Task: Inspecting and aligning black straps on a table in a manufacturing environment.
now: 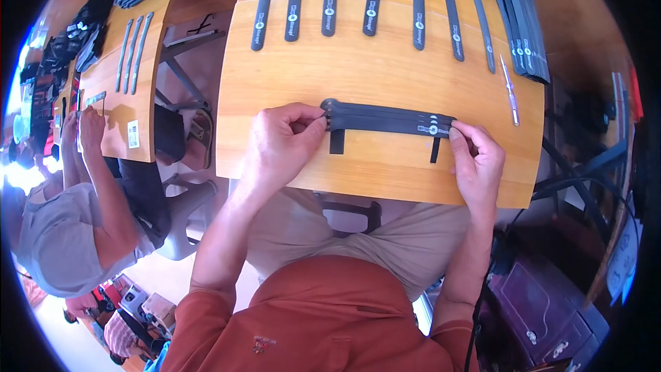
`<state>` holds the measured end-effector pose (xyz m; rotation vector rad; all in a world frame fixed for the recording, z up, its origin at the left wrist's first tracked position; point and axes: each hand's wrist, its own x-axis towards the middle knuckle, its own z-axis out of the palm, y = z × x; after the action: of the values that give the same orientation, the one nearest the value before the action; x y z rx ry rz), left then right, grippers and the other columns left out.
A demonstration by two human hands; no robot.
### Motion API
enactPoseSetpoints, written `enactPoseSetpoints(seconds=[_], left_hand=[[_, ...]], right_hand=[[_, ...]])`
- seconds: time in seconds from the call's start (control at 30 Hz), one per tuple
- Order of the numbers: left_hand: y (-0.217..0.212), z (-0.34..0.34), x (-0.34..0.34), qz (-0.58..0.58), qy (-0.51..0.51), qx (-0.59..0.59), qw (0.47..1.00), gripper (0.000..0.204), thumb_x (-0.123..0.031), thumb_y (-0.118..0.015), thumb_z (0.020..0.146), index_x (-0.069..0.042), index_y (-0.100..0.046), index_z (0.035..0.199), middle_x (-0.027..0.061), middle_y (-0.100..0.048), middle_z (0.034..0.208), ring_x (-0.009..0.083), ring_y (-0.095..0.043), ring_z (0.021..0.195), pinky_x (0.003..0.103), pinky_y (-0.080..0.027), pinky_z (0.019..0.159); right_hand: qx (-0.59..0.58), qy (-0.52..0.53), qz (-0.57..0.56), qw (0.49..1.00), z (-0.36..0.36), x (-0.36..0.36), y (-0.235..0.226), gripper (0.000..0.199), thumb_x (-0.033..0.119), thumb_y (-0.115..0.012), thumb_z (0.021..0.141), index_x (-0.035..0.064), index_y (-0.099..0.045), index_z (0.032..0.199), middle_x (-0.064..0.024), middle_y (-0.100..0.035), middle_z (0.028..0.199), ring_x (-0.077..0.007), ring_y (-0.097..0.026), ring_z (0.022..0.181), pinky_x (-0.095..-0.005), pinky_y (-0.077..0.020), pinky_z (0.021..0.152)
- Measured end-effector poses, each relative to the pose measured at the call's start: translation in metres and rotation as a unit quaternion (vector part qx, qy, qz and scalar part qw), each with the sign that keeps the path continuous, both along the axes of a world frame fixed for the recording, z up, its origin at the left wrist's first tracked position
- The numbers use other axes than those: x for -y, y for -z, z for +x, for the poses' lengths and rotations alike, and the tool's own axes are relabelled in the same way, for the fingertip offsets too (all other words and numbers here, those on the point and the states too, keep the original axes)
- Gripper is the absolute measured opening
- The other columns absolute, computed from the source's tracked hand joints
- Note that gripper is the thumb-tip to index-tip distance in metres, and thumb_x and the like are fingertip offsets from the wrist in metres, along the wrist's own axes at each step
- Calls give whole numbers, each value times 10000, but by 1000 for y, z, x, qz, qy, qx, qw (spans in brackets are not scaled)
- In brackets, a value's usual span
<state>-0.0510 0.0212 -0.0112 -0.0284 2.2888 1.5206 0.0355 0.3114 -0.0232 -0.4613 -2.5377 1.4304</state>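
Seeing 3 straps (pixel 133 54) on side tbl (pixel 147 124), far L. Pinching L end of strap stack (pixel 385 118), min. 3 layers, w/ L hand (pixel 284 141), thumb + fingers closed; lying across nr front of main tbl (pixel 296 72), w/ 2 blk tabs (pixel 337 142) below. Counting 7 loose straps (pixel 373 0) behind. Pinching R end w/ R hand (pixel 480 162). Then 1 pen (pixel 511 95), 1 strap pile (pixel 527 31), qty unclear.

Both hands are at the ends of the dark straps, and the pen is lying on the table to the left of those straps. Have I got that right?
Not quite: the head view shows the pen lying on the table to the right of the dark straps. The left hand and right hand are indeed at their ends.
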Motion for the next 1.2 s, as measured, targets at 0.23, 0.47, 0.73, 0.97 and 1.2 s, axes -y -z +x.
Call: enactPoseSetpoints(seconds=[0.23,0.47,0.73,0.97,1.2], left_hand=[[0,0,1,5,-15,13,1000,156,-56,-716,941,68,-751,1029,46,-726,756,54,-624,674,239,-503,608],[-1,0,0,-20,-7,8,1000,149,-56,-708,955,67,-746,1029,24,-694,732,44,-605,645,218,-491,587],[-3,0,1,-29,-9,18,999,150,-61,-708,945,64,-751,1018,22,-697,728,40,-595,652,230,-474,581],[0,0,1,-7,-20,26,999,155,-61,-724,948,67,-751,1031,17,-702,738,37,-596,657,223,-476,583],[-3,-1,0,-6,-21,36,999,157,-60,-725,947,70,-751,1031,27,-712,745,44,-614,666,229,-491,591]], right_hand=[[-4,1,4,1000,0,1,1,116,-8,-709,937,-67,-727,1036,-92,-657,798,-119,-566,643,-269,-460,601],[-1,3,8,1000,1,2,-1,118,1,-716,937,-66,-726,1033,-100,-660,802,-131,-594,647,-272,-473,600],[-13,-3,30,999,0,2,2,121,11,-727,929,-64,-725,1024,-117,-662,791,-149,-609,641,-281,-476,597],[-9,11,24,1000,-1,6,-1,103,3,-726,925,-67,-720,1000,-113,-647,775,-153,-589,616,-285,-464,583],[-15,5,38,999,-2,6,0,98,-4,-730,919,-66,-722,995,-107,-623,747,-152,-561,594,-292,-438,562]])
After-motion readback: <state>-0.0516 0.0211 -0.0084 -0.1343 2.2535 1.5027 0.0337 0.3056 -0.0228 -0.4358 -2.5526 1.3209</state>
